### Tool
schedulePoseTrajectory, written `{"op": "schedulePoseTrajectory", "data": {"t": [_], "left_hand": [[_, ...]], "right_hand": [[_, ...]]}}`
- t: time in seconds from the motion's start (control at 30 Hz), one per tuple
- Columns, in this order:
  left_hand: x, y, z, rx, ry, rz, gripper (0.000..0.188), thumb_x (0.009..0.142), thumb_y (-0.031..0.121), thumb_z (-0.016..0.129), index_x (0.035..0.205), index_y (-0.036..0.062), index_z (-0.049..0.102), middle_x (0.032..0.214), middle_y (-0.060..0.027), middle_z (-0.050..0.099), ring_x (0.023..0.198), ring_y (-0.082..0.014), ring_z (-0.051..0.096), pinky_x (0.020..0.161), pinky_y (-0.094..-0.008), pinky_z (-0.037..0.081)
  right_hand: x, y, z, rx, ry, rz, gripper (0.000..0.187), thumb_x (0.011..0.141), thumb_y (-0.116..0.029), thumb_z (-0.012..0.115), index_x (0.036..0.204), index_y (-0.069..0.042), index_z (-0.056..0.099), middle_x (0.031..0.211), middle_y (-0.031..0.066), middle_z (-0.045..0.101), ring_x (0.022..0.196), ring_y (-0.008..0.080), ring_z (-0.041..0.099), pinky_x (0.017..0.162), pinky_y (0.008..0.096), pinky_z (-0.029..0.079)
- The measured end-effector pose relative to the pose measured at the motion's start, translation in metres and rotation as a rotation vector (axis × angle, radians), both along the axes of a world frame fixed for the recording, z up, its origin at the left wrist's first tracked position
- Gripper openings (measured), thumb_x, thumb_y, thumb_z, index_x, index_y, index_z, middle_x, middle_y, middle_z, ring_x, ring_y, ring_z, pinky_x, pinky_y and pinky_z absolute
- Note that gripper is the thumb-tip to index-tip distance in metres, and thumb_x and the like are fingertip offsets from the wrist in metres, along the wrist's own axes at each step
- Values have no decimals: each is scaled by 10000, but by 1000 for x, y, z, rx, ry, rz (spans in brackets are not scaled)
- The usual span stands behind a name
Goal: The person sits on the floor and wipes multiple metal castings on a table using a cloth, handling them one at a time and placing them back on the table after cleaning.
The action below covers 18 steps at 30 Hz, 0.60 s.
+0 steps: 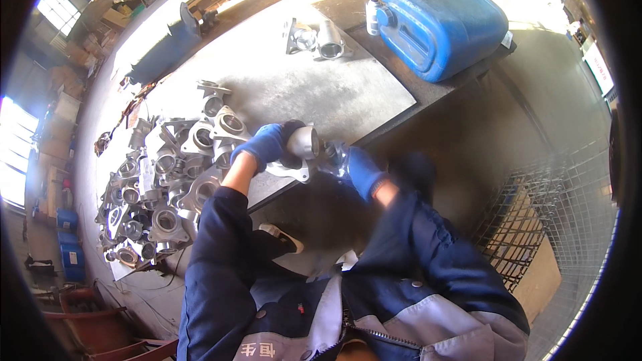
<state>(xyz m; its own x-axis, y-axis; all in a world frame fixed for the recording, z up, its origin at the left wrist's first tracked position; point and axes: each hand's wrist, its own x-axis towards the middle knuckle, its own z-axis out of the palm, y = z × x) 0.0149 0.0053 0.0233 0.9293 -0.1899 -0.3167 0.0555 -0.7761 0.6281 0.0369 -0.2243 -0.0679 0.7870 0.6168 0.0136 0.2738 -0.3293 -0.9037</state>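
My left hand (pixel 269 143), in a blue glove with a dark palm, is closed around a silver metal pipe fitting (pixel 305 143) with a round neck and a flat flange. The fitting is held in the air at the near edge of the metal-topped table (pixel 361 97). Just right of it is my right hand (pixel 363 171), also gloved in blue, its fingers curled around a shiny, blurred thing (pixel 330 155) whose kind I cannot make out. Beside my left forearm lies a large heap of similar metal fittings (pixel 165 164).
Several more fittings (pixel 330 41) stand at the table's far side. A big blue jerrycan (pixel 445 27) lies on its side at the far right, a small white bottle (pixel 372 16) by its cap. To the lower right stands a wire mesh basket (pixel 535 227). A reddish chair (pixel 100 324) is at lower left.
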Motion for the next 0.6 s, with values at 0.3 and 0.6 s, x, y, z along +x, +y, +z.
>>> {"op": "schedulePoseTrajectory", "data": {"t": [0.3, 0.6], "left_hand": [[7, 39, -8, 43, -322, 424, 682, 733, 146, 842, 1324, 33, 522, 1231, -157, 637, 1154, -250, 598, 976, -329, 487], [-12, 25, -53, 255, -703, 278, 477, 675, 46, 694, 1137, 102, 587, 1048, -175, 652, 975, -397, 623, 869, -436, 500]], "right_hand": [[68, 79, 26, -2, 102, -13, 293, 860, -291, 630, 1017, -47, 675, 902, 204, 692, 814, 341, 674, 745, 397, 526], [93, 51, 53, -546, -235, 24, 214, 913, -246, 584, 1006, -73, 671, 888, 144, 705, 790, 277, 695, 695, 384, 547]]}}
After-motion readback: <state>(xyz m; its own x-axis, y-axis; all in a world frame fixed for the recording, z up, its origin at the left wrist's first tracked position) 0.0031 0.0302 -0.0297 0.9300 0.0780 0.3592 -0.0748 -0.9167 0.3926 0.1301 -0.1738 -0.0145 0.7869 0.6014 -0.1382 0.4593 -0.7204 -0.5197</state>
